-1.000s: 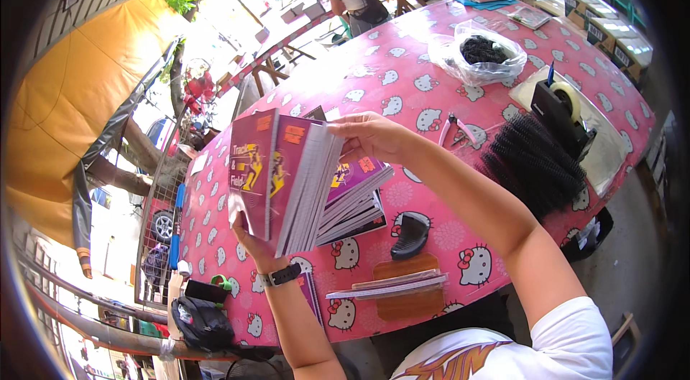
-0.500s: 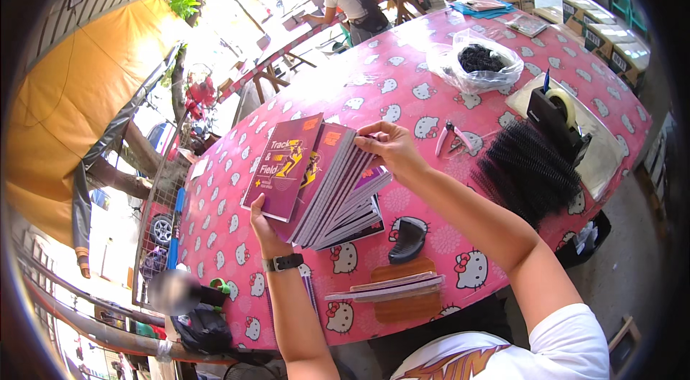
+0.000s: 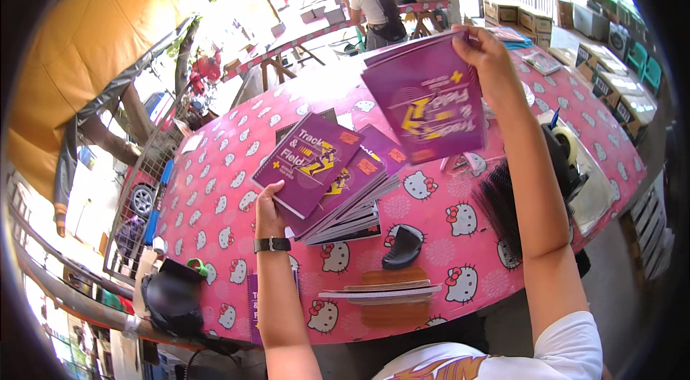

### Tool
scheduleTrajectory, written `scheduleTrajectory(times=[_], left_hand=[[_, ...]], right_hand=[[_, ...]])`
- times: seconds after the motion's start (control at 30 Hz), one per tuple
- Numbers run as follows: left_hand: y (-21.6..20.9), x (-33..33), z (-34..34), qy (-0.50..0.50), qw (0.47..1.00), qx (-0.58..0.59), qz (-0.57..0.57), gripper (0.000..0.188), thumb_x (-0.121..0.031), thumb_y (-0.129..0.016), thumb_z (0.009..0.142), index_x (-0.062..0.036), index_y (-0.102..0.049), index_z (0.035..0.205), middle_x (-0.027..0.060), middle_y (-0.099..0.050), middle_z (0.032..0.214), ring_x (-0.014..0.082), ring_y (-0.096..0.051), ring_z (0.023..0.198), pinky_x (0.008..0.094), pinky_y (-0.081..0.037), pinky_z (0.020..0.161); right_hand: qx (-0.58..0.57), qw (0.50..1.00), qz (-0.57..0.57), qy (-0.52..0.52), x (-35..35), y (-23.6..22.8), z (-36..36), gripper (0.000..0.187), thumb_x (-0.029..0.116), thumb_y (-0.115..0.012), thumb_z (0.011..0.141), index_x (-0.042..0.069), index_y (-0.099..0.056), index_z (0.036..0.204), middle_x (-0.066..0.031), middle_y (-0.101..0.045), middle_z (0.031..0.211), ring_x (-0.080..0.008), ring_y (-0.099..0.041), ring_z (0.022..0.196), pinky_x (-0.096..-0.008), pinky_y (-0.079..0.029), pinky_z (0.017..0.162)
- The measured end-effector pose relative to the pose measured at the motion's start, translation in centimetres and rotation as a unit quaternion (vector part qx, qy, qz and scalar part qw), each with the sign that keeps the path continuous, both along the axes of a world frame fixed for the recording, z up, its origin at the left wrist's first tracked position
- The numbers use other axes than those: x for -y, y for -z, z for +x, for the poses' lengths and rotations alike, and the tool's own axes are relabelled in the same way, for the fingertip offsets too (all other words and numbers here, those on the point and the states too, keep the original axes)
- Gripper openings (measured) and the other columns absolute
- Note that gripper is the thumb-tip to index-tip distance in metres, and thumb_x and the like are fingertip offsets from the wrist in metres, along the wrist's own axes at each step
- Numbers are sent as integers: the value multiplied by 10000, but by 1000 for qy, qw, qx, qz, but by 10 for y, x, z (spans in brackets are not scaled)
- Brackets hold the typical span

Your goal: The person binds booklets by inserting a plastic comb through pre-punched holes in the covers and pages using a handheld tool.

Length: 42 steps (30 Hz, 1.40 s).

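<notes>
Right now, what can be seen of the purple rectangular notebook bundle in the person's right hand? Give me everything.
The purple rectangular notebook bundle looks like paper with smooth card covers. Its front bears white lettering and yellow artwork, upside down in this view. Another purple cover shows along the upper left, so there are at least two; the exact count is hidden. It looks closed, slightly blurred, and is held tilted above the pink cat-patterned table. The bare right hand grips its upper right corner, thumb on the front.
</notes>
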<state>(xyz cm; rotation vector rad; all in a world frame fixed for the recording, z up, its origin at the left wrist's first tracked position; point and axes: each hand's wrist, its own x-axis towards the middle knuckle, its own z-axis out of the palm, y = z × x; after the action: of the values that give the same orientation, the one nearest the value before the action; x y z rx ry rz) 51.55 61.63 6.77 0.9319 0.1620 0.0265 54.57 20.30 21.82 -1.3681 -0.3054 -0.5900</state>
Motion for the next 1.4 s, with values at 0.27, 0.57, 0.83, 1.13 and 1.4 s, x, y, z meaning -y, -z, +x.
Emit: scheduleTrajectory(times=[0.27, 0.57, 0.83, 1.13, 1.4], left_hand=[[-18, 33, 12, -34, 986, 32, 161, 467, -19, -589, 702, 9, -407, 1131, 124, -549, 920, 212, -615, 747, 351, -556, 689], [12, 56, 36, -43, 981, 154, -111, 444, -301, -552, 894, -15, -432, 1211, 60, -534, 1076, 156, -560, 886, 293, -473, 822], [6, 2, 21, -56, 967, 67, 239, 778, -325, -639, 855, 22, -240, 1426, 192, -363, 1387, 238, -381, 1273, 344, -344, 1020], [15, 44, -139, -118, 930, 195, 289, 742, -463, -521, 894, 21, -289, 1407, 177, -400, 1389, 260, -365, 1301, 387, -253, 1081], [83, 103, -223, -167, 934, 146, 279, 591, -480, -421, 937, -4, -431, 1287, 76, -530, 1070, 167, -486, 1013, 334, -355, 921]], right_hand=[[279, 885, -288, 235, -75, -54, 33, 168, 199, -486, 933, 111, -615, 996, -54, -603, 738, -154, -558, 580, -298, -448, 572], [186, 853, -484, -68, -275, 122, 86, 533, 465, -428, 930, 13, -538, 1189, -227, -538, 1210, -352, -493, 1161, -451, -397, 972], [82, 974, -111, -179, -246, 47, 52, 292, 278, -581, 908, 66, -607, 1106, -83, -677, 987, -167, -627, 908, -302, -479, 802], [-198, 907, -100, -357, -6, 179, -167, 442, 332, -573, 884, 33, -518, 1205, -89, -563, 1211, -134, -541, 1065, -286, -422, 897], [-181, 964, -10, -194, -95, 220, -245, 633, 531, -417, 924, -11, -456, 1249, -150, -515, 1242, -209, -459, 1174, -353, -292, 1028]])
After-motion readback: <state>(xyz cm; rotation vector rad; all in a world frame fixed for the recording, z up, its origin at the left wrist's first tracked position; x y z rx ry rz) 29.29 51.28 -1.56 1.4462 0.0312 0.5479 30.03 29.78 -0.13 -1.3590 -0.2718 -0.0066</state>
